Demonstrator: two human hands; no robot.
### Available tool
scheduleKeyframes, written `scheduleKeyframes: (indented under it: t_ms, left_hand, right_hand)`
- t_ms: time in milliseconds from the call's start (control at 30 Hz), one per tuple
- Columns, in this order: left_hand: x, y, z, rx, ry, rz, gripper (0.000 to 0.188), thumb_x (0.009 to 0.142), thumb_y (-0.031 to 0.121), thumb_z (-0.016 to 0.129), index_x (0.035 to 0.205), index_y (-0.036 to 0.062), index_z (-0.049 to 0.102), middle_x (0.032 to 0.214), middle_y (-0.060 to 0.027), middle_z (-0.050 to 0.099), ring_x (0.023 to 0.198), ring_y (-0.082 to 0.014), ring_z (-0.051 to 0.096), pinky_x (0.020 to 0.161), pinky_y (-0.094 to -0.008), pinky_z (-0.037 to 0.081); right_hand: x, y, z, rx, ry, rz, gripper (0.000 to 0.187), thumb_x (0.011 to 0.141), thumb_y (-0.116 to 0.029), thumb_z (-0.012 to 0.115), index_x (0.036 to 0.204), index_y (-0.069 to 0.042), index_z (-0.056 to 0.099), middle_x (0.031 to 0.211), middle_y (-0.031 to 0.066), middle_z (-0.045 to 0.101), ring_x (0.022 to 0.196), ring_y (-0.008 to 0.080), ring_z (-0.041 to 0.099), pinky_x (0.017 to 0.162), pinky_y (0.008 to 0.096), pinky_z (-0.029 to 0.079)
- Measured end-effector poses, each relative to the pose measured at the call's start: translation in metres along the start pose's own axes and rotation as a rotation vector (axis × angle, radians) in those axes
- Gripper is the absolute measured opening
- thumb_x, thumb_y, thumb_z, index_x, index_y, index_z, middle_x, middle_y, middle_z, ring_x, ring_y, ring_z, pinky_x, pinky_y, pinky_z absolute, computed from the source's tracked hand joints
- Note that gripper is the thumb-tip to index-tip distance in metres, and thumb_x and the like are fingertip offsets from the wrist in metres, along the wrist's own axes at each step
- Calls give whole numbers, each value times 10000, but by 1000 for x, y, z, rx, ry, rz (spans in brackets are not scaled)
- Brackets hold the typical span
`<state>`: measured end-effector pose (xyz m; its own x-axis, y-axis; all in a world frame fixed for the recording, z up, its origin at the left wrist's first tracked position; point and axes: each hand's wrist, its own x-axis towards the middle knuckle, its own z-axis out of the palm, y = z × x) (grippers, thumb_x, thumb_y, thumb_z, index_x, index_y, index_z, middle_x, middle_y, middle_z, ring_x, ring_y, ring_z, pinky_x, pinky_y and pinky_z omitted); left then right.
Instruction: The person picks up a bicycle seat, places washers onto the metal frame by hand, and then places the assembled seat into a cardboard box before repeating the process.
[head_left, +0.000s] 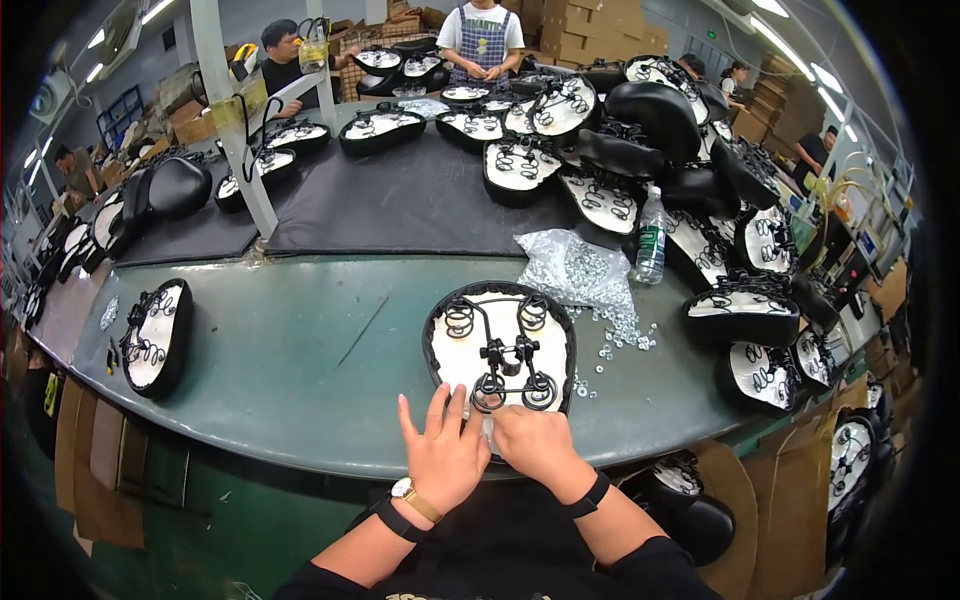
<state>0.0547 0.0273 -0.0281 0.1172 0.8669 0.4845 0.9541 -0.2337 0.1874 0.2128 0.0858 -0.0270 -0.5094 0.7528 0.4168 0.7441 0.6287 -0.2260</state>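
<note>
A bicycle saddle (475, 331) lies upside down in front of me, its white underside, black springs and metal frame facing up. My left hand (446, 447) rests at its near left edge, fingers spread and holding nothing. Beside it, my right hand (534, 442) is closed at the near end of the saddle, close to the coil springs. Whatever its fingers grip is hidden from me. Loose nuts (621, 333) are scattered right of the saddle, spilling from a clear plastic bag (575, 262).
A plastic bottle (651, 238) stands by the large pile of saddles (640, 130) at right. Another saddle (158, 338) lies at the left of the green table (270, 400). A white post (232, 120) rises at the table's far side. Other people (481, 45) are beyond.
</note>
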Motion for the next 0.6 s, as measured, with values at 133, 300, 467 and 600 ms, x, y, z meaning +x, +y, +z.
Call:
scheduleKeyframes:
  t_ms: [133,300,467,600]
  left_hand:
    - [0,-1,9,27,-22,-22,536,851,292,628,1315,24,631,1463,-142,528,1440,-298,372,1187,-690,154]
    - [3,-3,11,15,-64,11,648,864,277,581,1403,-79,521,1475,-196,490,1449,-330,338,1241,-555,157]
    - [2,-6,12,14,-67,-5,653,863,276,582,1405,-84,516,1467,-199,497,1446,-335,346,1241,-539,174]
    - [4,-2,11,-18,-53,-1,644,865,268,586,1401,-84,517,1463,-193,500,1443,-336,352,1235,-537,195]
  right_hand:
    - [-5,-1,-2,84,120,-43,277,819,-155,669,1080,-112,750,693,30,669,564,242,659,492,370,526]
    - [-3,-3,-2,76,202,-35,213,811,-122,701,1012,-105,772,619,35,617,508,228,618,480,355,496]
    - [-2,-2,-3,150,202,-49,211,810,-132,701,1004,-100,777,606,44,613,501,234,614,473,358,486]
    - [-4,-4,-4,118,211,-30,243,808,-143,708,1038,-105,777,610,40,618,500,226,610,473,356,481]
